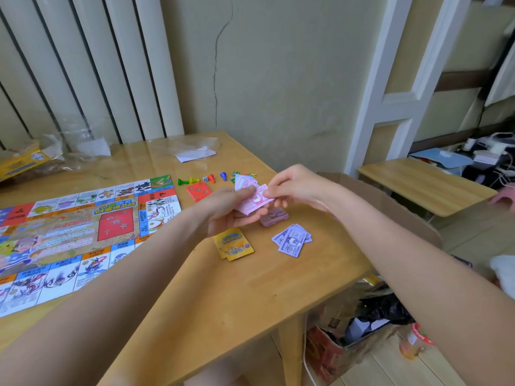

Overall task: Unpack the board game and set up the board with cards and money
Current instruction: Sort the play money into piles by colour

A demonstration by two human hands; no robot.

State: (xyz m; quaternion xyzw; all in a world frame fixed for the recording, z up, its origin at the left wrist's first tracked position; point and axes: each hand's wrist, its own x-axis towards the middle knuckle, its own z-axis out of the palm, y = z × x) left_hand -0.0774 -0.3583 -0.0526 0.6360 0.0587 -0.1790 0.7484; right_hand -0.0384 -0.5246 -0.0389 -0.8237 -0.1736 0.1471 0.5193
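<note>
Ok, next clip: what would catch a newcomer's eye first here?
Both hands meet mid-frame above the table: the left hand holds a pink money stack while the right hand pinches its top note. The colourful board lies unfolded at left. Purple notes and yellow cards lie below the hands.

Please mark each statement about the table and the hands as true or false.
1. Both hands, left and right, hold the pink paper money. True.
2. The colourful game board is folded shut. False: it lies open and flat.
3. The purple paper notes lie on the wooden table. True.
4. The yellow card stack sits on the board. False: it lies on the table beside it.
</note>
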